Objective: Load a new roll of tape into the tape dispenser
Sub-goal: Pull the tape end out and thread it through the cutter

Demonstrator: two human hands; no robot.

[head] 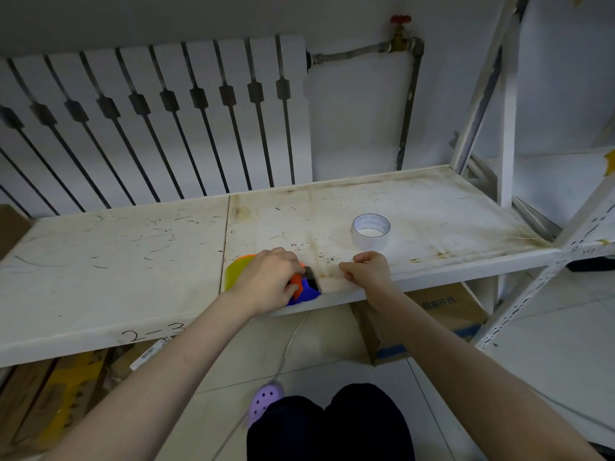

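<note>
White shelf (116, 277) is carrying a tape roll (370, 230), standing apart. Left hand (269, 277) is gripping the multicoloured tape dispenser (301, 289); right hand (367, 269) is curled closed, contents indiscernible.

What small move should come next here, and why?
Probably the right hand should reach back for the clear roll of tape. The left hand already grips the yellow, orange and blue plastic tape dispenser at the front edge of the white shelf, while the roll stands untouched just beyond the right hand, whose fingers are curled on nothing visible.
</note>
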